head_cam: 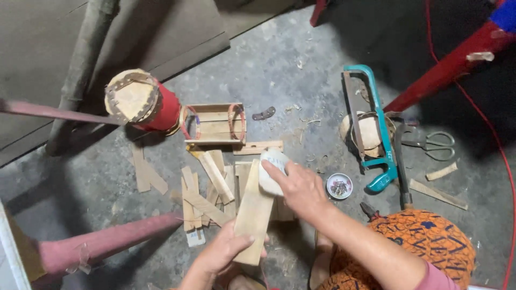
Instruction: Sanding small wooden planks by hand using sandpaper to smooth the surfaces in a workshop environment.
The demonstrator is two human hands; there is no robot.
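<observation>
The left hand grips the near end of a plank, a flat, pale strip of bare wood with straight edges and a smooth face, angled away from the person over the concrete floor. The right hand presses a white, crumpled pad, perhaps sandpaper or cloth, onto the plank's far end, fingers curled over it. Under and beside the plank lies a loose heap of offcuts, thin wooden slats of uneven length, some crossing one another, with two more slats lying apart to the left. Beyond the heap stands a small open wooden frame with a reddish band looped round each end. Left of it lies a red drum on its side, its round tan face edged by a notched ring. A small grey metal hinge lies just right of the frame. To the right, a teal-framed hacksaw lies across a round, pale wooden piece, with scissors beyond and a dark-handled tool alongside. A small round dish of nails sits just beside the right hand. The floor is rough, grey and littered with shavings. An orange patterned cloth covers the person's knee at lower right.
</observation>
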